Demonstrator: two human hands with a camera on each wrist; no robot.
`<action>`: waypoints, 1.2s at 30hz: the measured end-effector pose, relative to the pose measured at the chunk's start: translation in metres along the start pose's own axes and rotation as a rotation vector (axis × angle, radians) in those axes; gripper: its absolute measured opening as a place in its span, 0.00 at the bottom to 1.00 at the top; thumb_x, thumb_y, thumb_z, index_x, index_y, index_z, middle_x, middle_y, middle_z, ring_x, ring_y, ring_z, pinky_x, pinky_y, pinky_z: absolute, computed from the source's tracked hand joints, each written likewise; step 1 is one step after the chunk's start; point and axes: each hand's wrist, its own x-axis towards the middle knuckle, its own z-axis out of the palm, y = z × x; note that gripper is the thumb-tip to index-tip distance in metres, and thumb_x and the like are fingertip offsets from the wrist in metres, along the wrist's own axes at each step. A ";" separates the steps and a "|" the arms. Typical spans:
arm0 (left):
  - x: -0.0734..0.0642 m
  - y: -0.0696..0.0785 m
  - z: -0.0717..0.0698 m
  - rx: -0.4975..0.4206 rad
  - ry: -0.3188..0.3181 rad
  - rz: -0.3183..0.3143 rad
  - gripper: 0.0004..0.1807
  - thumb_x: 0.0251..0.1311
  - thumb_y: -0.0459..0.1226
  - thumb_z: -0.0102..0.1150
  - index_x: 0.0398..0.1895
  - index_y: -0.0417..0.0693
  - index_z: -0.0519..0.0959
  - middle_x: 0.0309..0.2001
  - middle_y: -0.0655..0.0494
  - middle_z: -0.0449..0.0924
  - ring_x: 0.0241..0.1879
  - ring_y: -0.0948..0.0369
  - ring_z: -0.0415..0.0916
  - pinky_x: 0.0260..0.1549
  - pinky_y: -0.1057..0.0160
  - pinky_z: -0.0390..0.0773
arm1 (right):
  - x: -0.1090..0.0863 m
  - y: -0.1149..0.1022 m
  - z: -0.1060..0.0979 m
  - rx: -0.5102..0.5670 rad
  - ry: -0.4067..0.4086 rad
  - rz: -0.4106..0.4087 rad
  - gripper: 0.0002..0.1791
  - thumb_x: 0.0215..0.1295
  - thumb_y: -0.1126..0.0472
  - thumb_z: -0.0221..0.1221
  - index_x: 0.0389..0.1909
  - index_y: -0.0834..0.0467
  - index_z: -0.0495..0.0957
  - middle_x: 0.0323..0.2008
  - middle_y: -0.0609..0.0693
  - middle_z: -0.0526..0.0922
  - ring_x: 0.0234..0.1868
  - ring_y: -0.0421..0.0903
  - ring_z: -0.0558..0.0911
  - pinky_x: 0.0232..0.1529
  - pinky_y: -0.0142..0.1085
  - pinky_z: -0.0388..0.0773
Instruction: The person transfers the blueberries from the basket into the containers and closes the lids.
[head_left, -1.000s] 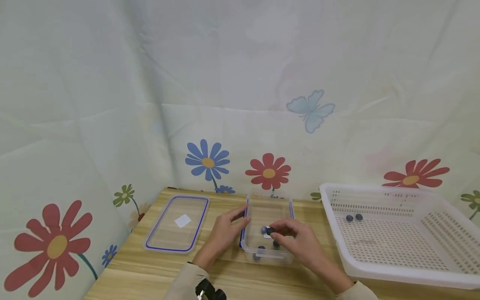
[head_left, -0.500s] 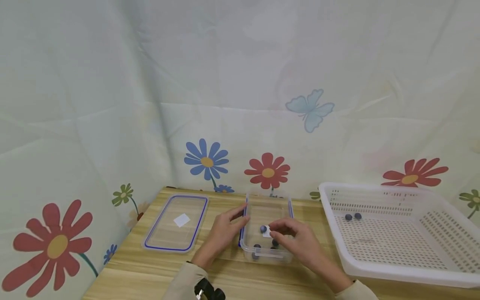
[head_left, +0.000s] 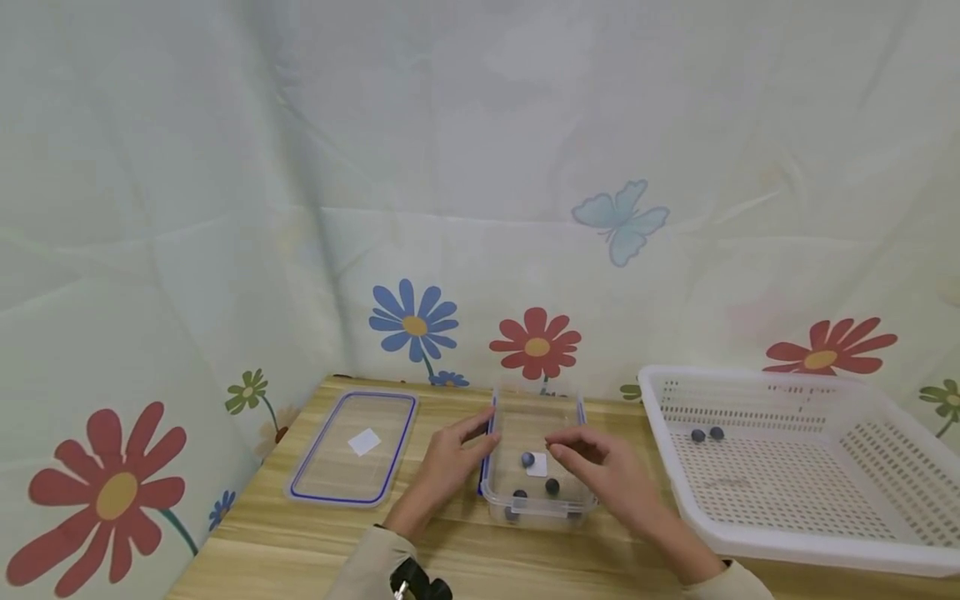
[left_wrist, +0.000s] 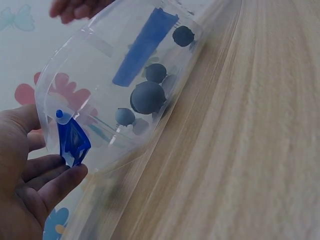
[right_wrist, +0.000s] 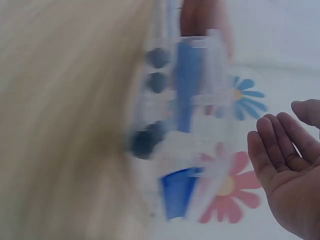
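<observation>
A clear plastic food container [head_left: 540, 429] with blue latches stands mid-table in the head view. Several dark blueberries lie inside; one blueberry [head_left: 528, 459] sits beside a white label [head_left: 537, 465]. My left hand [head_left: 450, 462] rests against the container's left side. In the left wrist view its fingertips touch the hanging blue latch [left_wrist: 74, 142]. Over the container's right rim is my right hand [head_left: 603, 467], thumb and index finger close together. The right wrist view shows that same hand [right_wrist: 292, 170] with loosely bent fingers and nothing in them.
A clear lid [head_left: 337, 475] with a blue seal lies flat on the wooden table [head_left: 300, 546], left of the container. To the right stands a white perforated basket [head_left: 795, 546] holding two blueberries [head_left: 708, 434]. A flowered cloth [head_left: 465, 167] hangs behind the table.
My right hand held a dark blueberry over the container a second ago. It has since let the berry go inside and moved slightly right. My left hand stays in place.
</observation>
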 end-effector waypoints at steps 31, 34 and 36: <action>-0.001 -0.001 0.002 -0.002 0.022 0.032 0.29 0.77 0.44 0.62 0.74 0.39 0.75 0.69 0.44 0.77 0.69 0.45 0.75 0.69 0.43 0.71 | 0.025 -0.089 -0.090 -0.316 0.008 -0.271 0.09 0.74 0.63 0.66 0.52 0.53 0.88 0.47 0.40 0.89 0.46 0.40 0.87 0.49 0.28 0.84; -0.001 -0.001 0.002 -0.002 0.019 0.029 0.29 0.77 0.43 0.62 0.74 0.38 0.74 0.69 0.44 0.78 0.69 0.46 0.75 0.69 0.44 0.72 | 0.029 -0.087 -0.097 -0.338 0.006 -0.243 0.10 0.75 0.62 0.67 0.53 0.54 0.87 0.47 0.42 0.89 0.43 0.41 0.87 0.45 0.29 0.85; -0.001 -0.001 0.002 -0.009 0.017 0.024 0.28 0.77 0.42 0.62 0.74 0.38 0.74 0.69 0.44 0.77 0.69 0.46 0.75 0.68 0.45 0.72 | 0.032 -0.084 -0.101 -0.360 0.010 -0.235 0.10 0.75 0.61 0.67 0.54 0.53 0.87 0.47 0.44 0.89 0.42 0.41 0.87 0.44 0.29 0.85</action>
